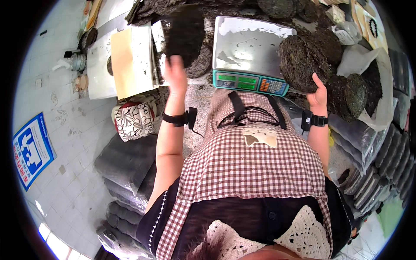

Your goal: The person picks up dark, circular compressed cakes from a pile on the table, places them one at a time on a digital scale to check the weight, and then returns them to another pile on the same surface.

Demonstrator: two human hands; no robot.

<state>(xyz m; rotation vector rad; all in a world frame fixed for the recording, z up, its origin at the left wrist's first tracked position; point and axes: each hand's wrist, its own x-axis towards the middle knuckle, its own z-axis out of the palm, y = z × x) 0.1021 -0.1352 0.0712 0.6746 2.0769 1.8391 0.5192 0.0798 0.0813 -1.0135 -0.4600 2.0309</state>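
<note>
My left hand [175,76] is blurred by motion at the lower edge of a dark round cake of dried seaweed [186,34], also smeared. It appears to grip that edge, though its fingers are not sharp. To the right of a digital scale, my right hand [319,92] holds another round dried seaweed cake [302,63], thumb on the near face and fingers hidden behind. This cake overlaps the right side of the scale's steel plate [247,43]. Seaweed crumbs lie on the plate, and the green display [236,81] is lit.
More seaweed cakes [353,93] lie in a clear plastic bag [381,104] at the right. Left of the scale stand white boards and a tan board [121,65]. Packed dark bundles [130,162] are stacked low on both sides. A patterned cloth pouch [134,119] sits below the boards.
</note>
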